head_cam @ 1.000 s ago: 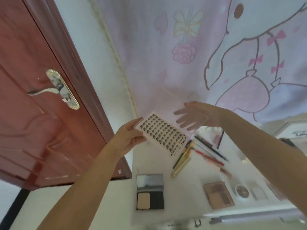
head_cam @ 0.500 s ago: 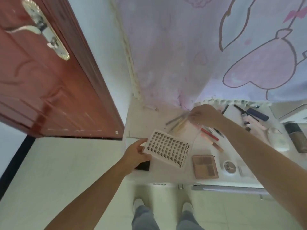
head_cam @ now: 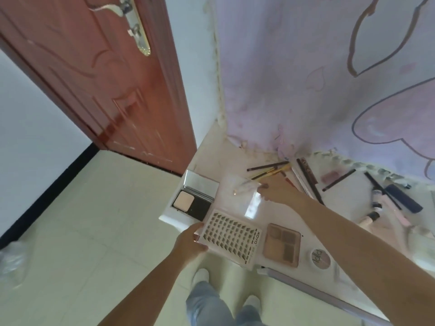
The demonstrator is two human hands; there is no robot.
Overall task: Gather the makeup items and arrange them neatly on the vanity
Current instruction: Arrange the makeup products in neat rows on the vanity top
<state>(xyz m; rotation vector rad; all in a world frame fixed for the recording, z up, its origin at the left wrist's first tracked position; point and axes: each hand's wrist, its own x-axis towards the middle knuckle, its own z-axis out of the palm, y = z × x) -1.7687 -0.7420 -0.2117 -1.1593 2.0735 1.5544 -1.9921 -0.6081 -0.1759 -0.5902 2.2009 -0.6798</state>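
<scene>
Lash tray [head_cam: 231,236] lower centre at vanity [head_cam: 209,156] edge; our left hand [head_cam: 191,243] pinches its left rim. Right hand [head_cam: 280,191] fingers on clear lid [head_cam: 244,196], grip unclear. We judge tray light, stiff, lashes delicate: hold edges.

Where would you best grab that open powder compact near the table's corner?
Probably by the black base of the open powder compact, pinching its two side edges from above. The mirrored lid stands up at the far side and looks hinged, so lifting by it could let the base swing.
</scene>
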